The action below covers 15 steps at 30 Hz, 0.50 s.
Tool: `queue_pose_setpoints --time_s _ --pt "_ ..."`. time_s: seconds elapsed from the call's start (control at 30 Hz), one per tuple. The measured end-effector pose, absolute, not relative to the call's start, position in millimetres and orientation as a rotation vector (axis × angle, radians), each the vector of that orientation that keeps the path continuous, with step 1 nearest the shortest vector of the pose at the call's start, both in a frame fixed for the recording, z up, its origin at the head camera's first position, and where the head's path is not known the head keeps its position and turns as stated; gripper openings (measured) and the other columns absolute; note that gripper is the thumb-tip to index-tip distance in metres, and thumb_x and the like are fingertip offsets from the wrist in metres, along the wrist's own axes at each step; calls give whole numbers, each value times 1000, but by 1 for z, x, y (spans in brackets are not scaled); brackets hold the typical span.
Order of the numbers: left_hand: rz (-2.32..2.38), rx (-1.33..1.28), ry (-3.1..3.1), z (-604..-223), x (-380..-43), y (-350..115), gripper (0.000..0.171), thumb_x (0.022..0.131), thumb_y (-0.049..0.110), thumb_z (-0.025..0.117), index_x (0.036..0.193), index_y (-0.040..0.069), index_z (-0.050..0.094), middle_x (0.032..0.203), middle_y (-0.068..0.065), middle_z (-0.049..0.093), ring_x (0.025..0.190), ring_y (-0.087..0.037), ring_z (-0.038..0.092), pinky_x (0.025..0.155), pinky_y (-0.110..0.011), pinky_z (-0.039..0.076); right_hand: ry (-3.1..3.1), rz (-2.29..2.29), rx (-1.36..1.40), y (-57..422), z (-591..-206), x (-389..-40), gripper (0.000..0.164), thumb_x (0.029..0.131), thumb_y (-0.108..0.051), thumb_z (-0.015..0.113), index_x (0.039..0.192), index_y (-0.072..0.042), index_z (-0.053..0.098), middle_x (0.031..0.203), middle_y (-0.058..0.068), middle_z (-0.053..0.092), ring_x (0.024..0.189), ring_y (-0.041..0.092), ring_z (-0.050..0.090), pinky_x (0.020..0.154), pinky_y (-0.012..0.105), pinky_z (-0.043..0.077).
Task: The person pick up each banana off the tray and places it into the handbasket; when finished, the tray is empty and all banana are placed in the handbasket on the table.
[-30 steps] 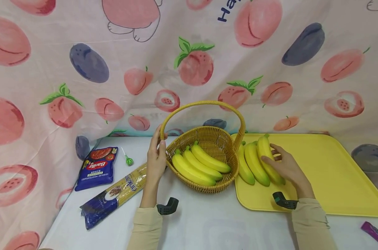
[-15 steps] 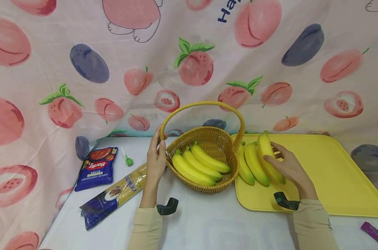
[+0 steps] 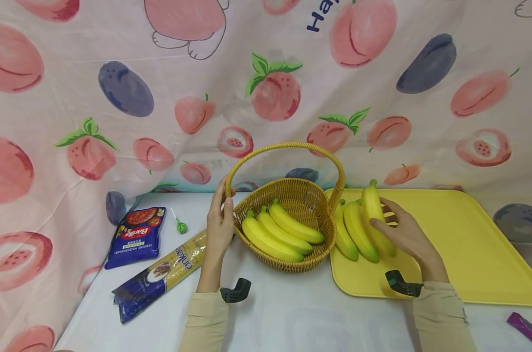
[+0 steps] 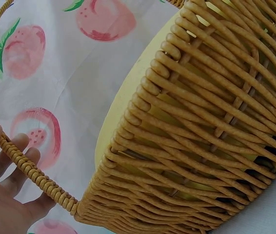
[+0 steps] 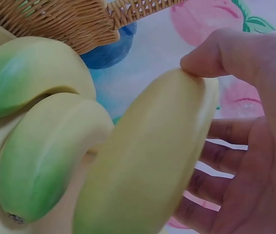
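In the head view, my left hand (image 3: 219, 222) holds the left side of the handle of a wicker basket (image 3: 301, 186); the left wrist view shows thumb and fingers around the wrapped handle (image 4: 38, 178). Three yellow bananas with green tips (image 3: 276, 239) lie side by side in the basket. My right hand (image 3: 404, 232) grips another banana (image 3: 373, 208) between thumb and fingers, tilted above the tray. In the right wrist view this banana (image 5: 147, 156) is close up, with the thumb on its upper end. Two more bananas (image 3: 355, 230) rest on the tray beside it.
A yellow tray (image 3: 477, 244) lies at the right, its left edge by the basket. On the left are a blue Barilla pouch (image 3: 136, 239), a green lollipop (image 3: 181, 226) and a pasta packet (image 3: 160, 276). A purple wrapper (image 3: 528, 328) lies at lower right. A fruit-print cloth hangs behind.
My right hand has lifted the rightmost banana slightly off the tray, its stem end rising. The left hand and the basket have stayed in place.
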<state>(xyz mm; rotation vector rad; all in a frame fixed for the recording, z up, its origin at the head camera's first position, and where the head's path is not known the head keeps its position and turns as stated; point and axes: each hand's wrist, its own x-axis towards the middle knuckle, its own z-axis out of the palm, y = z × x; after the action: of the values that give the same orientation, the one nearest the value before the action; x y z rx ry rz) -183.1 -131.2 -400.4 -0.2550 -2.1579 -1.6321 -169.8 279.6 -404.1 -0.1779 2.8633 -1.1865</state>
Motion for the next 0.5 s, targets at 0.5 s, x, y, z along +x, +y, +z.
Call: queue_pose_setpoints --time_s 0.5 --pt "-1655 -257 -2153 -399 -183 -131 46 103 21 37 146 35 31 128 -9 56 125 -21 48 104 -49 36 2883 -1210 -331 269 -382 -160 72 93 -32 59 149 -5 22 130 24 44 111 39 52 86 49 48"
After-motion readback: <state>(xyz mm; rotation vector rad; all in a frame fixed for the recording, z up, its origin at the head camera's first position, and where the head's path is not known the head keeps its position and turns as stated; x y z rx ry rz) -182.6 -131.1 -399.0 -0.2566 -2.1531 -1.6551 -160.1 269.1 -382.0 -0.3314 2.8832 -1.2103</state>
